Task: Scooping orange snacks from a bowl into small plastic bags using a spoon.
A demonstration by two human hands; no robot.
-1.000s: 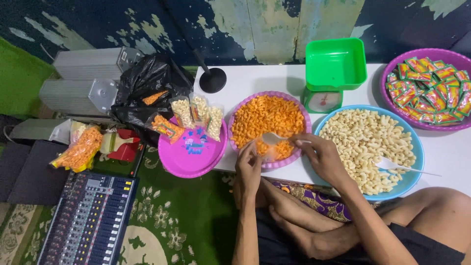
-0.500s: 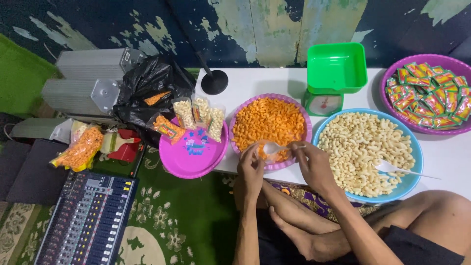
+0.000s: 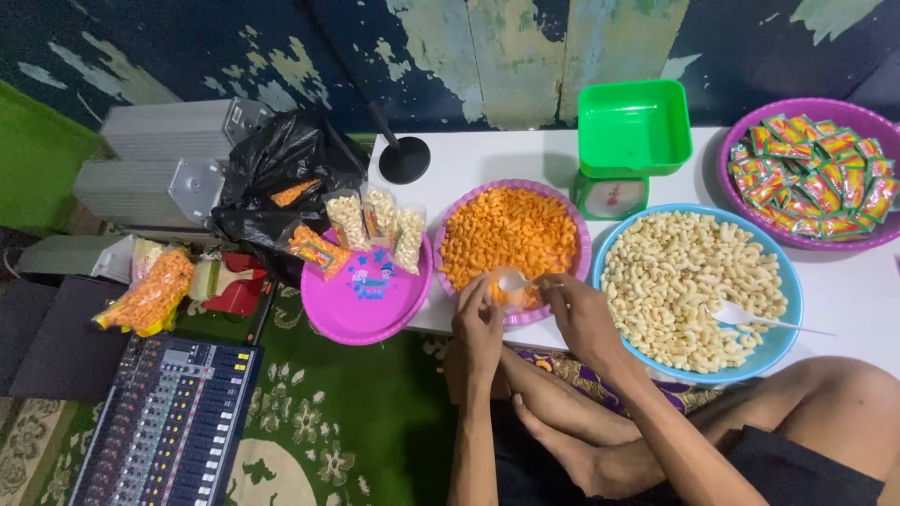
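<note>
White table [image 3: 487,164] carries a blue basin of pale puffs [image 3: 696,281], then a purple basin of orange snacks [image 3: 509,239], at whose near rim the right hand [image 3: 583,317] pinches a white spoon [image 3: 516,281] beside the left hand [image 3: 476,330], fingers curled, contents indiscernible.

Lighting even, moderately bright, source overhead. White table [image 3: 844,290] is the brightest area, near clipping at the right. Soft shadows under the green scale [image 3: 630,150] and the microphone stand base [image 3: 404,159]. Glare on the black plastic bag [image 3: 272,169]. Far wall [image 3: 525,47] and left floor dim. Focus sharp at centre, slight softness and wide-angle stretch at the edges.
</note>
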